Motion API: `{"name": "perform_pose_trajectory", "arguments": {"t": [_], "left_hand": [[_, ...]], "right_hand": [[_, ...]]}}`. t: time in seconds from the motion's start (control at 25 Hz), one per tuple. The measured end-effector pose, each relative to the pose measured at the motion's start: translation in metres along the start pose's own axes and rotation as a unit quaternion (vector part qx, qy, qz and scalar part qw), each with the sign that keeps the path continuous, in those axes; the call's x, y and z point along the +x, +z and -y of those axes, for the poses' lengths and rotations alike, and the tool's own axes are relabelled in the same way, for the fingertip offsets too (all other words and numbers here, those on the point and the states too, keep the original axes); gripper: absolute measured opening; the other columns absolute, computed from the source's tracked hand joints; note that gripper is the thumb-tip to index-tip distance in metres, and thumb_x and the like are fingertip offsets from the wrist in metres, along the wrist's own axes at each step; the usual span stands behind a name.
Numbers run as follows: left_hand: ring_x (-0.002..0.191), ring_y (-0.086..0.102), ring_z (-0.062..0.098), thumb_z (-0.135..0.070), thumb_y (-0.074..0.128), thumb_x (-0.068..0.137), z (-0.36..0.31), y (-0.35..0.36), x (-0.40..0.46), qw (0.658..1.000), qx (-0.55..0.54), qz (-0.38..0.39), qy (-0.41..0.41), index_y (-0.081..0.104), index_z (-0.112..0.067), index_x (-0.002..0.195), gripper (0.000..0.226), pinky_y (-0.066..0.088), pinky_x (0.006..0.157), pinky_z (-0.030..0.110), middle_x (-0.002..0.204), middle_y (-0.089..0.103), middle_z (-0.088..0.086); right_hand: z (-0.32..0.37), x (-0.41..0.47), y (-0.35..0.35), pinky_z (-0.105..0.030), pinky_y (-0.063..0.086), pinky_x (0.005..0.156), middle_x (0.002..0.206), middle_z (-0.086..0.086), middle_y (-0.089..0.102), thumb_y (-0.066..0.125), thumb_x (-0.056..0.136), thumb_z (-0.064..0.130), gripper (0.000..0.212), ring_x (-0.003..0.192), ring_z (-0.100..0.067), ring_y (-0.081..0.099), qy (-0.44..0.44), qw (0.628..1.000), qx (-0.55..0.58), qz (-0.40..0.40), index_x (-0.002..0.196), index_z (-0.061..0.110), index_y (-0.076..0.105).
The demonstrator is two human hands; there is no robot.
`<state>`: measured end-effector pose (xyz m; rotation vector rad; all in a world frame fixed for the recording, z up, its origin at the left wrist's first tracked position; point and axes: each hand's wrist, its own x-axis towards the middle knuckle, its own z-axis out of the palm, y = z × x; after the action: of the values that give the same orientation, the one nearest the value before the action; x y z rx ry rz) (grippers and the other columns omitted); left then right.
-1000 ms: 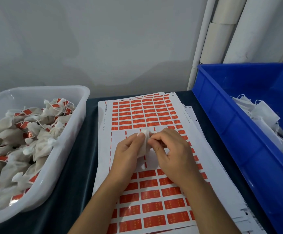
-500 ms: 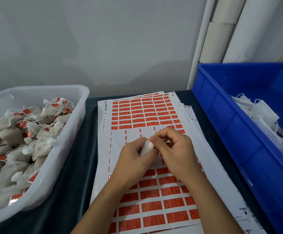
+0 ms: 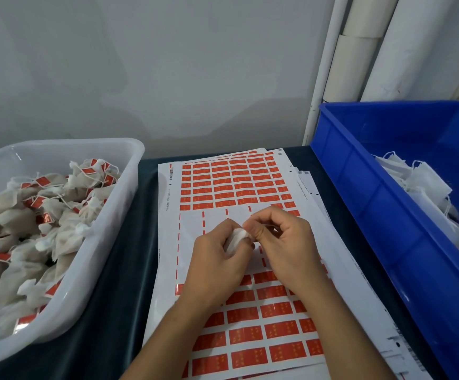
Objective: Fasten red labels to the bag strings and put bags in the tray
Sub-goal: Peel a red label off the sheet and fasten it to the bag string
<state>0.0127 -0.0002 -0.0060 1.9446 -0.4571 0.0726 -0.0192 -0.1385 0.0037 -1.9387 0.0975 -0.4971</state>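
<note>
Blue bin (image 3: 359,215) of unlabelled white bags sits right on the dark counter (image 3: 121,270); the white tray (image 3: 107,242) of tagged bags sits left. Between them lie sheets of red labels (image 3: 236,185), a middle band peeled bare. Left hand (image 3: 217,259) grips a small white bag (image 3: 236,238); right hand (image 3: 283,242) pinches what may be its string. Since a second ago, the bag has sunk deeper into the left fist.
</note>
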Motion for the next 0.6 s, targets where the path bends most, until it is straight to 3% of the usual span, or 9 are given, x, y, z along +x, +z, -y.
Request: {"name": "perform_pose_trajectory", "arguments": {"t": [0.24, 0.32, 0.52, 0.6], "left_hand": [[0.092, 0.063, -0.006, -0.03, 0.068, 0.099, 0.0014, 0.0029, 0.0007, 0.999, 0.03, -0.011, 0.013, 0.059, -0.04, 0.087, 0.018, 0.048, 0.066, 0.002, 0.088, 0.066, -0.027], [0.091, 0.064, -0.007, -0.029, 0.07, 0.097, 0.0027, 0.0024, 0.0007, 0.999, 0.03, -0.013, 0.009, 0.059, -0.039, 0.087, 0.019, 0.048, 0.066, 0.002, 0.079, 0.066, -0.021], [0.091, 0.063, -0.008, -0.026, 0.071, 0.097, 0.0024, 0.003, 0.0007, 0.999, 0.033, -0.009, -0.001, 0.059, -0.039, 0.088, 0.02, 0.048, 0.066, 0.001, 0.083, 0.066, -0.022], [0.091, 0.064, -0.007, -0.025, 0.073, 0.095, 0.0027, 0.0028, 0.0004, 1.0, 0.028, -0.008, -0.006, 0.059, -0.039, 0.089, 0.021, 0.048, 0.066, 0.002, 0.082, 0.066, -0.023]], "right_hand": [[-0.0034, 0.0013, -0.0022, -0.001, 0.048, 0.072, 0.094, 0.031, 0.068, 0.068, 0.094, 0.038, 0.006, 0.095, 0.009, 0.063, 0.012, 1.0, 0.012, -0.005, 0.088, 0.04, 0.067], [-0.0045, 0.0017, -0.0027, 0.001, 0.047, 0.071, 0.093, 0.033, 0.068, 0.068, 0.093, 0.04, 0.006, 0.095, 0.01, 0.063, 0.014, 1.0, 0.006, -0.004, 0.087, 0.041, 0.067], [-0.0042, 0.0015, -0.0017, 0.002, 0.045, 0.068, 0.092, 0.036, 0.067, 0.061, 0.085, 0.056, 0.014, 0.094, 0.012, 0.063, 0.013, 1.0, -0.001, -0.014, 0.087, 0.043, 0.067], [-0.0062, 0.0023, -0.0016, 0.001, 0.046, 0.067, 0.091, 0.036, 0.068, 0.066, 0.089, 0.05, 0.006, 0.094, 0.011, 0.063, 0.011, 1.0, -0.003, -0.008, 0.087, 0.044, 0.067]]}}
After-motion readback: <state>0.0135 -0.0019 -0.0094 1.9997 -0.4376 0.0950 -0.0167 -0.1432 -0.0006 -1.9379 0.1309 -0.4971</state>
